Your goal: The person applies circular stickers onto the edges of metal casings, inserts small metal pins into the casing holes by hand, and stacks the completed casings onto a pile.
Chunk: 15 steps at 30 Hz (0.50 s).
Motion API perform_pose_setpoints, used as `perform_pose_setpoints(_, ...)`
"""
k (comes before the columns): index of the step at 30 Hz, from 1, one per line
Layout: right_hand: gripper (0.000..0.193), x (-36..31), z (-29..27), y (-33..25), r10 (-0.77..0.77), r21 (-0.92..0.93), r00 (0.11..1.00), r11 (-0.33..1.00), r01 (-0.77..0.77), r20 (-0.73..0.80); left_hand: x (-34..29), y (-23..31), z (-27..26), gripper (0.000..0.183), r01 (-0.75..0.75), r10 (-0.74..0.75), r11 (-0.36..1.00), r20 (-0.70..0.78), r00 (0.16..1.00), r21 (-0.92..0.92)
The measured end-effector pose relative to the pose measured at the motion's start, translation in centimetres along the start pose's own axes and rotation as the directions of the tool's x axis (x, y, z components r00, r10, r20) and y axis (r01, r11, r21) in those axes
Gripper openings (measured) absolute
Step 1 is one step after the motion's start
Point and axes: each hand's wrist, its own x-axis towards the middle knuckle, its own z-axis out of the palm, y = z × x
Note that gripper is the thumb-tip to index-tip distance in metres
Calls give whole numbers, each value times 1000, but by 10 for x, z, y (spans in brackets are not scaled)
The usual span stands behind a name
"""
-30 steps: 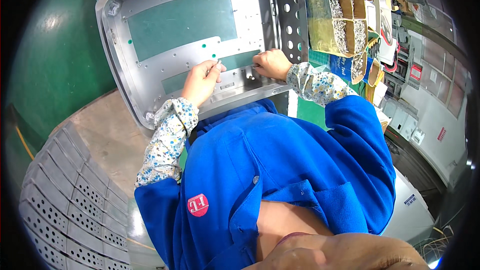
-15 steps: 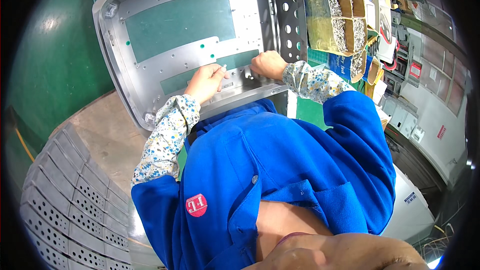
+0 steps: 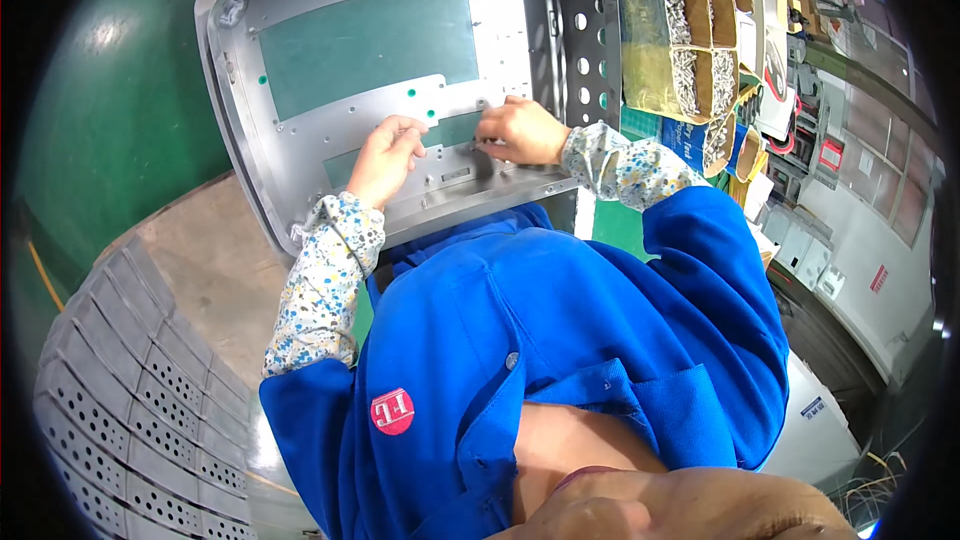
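A grey metal enclosure (image 3: 350,112) lies open-side up before me, with rectangular cutouts, studs and small green dots on its inner panel. My left hand (image 3: 385,160) is over the panel's near left part, thumb and fingers pinched together; whatever they hold is too small to name. To its right, my right hand (image 3: 522,132) has curled fingers low over the near strip of the panel, by the right wall. Its fingertips close on a spot beside a stud, and what is between them cannot be made out.
Cardboard compartment boxes (image 3: 690,40) full of small metal fasteners stand right of the enclosure, with a blue box (image 3: 680,137) beside them. Perforated grey metal panels (image 3: 130,410) are stacked at lower left. A green surface (image 3: 110,90) extends on the left.
My left hand has drawn back leftward, and the small pale piece at its fingertips no longer shows clearly. My right hand has shifted slightly left, its fingers curling down at the near strip.
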Motion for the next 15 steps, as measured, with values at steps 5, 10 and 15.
perform_pose_setpoints(5,11,3,18,1,-121,-213,990,968,134,73,-15,5,-5,15,-49,31,988,-126,992,-149)
perform_pose_setpoints(10,12,6,16,-3,-159,-242,982,954,180,102,-19,3,-9,15,-78,59,987,-134,989,-142)
perform_pose_setpoints(15,11,7,16,-2,-182,-263,982,946,188,45,-14,-5,-9,15,-127,101,983,-182,978,-134)
